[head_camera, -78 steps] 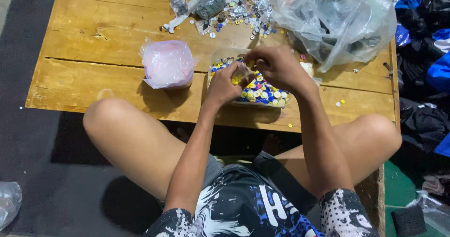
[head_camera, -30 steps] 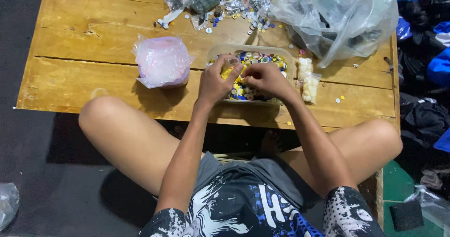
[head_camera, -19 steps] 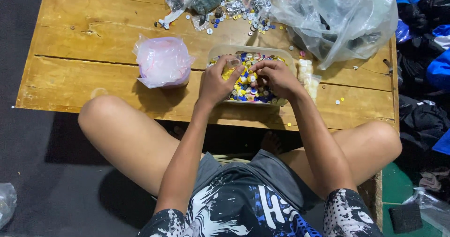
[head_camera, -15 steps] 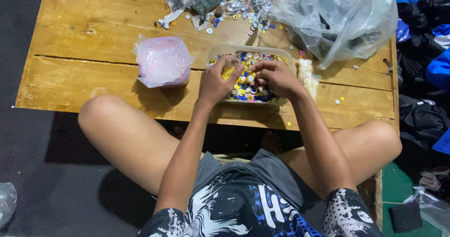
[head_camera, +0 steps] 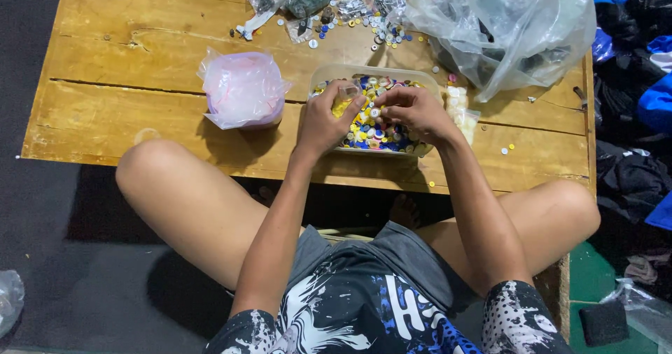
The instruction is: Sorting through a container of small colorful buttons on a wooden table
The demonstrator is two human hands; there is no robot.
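I read both hands over one clear plastic tub (head_camera: 427,81) of mixed coloured buttons (head_camera: 374,126), which sits on the low wooden table (head_camera: 126,60) at 12 o'clock from my seated position.

Left hand (head_camera: 323,122): curled narrow. Thumb and fingertips pinch what looks like a small clear bag or packet (head_camera: 344,95) with yellow pieces inside; I cannot tell its exact kind. It sits over the tub's near-left portion.

Right hand (head_camera: 418,112): fingers drawn together, tips pointed toward 9 o'clock, apparently pinching a single button. The piece itself is too small to confirm.

Key relation: the right fingertips lie just beside the left hand's packet, at its 3 o'clock, with the button mass directly below both. The tub's long axis runs 9 to 3 o'clock. Both hands are equally near the tub.

Surroundings: a pink-tinted bagged bundle (head_camera: 241,89) at 9 o'clock of the tub; loose buttons and small packets (head_camera: 329,8) at 12 o'clock; a large crumpled clear bag (head_camera: 511,25) at 2 o'clock.
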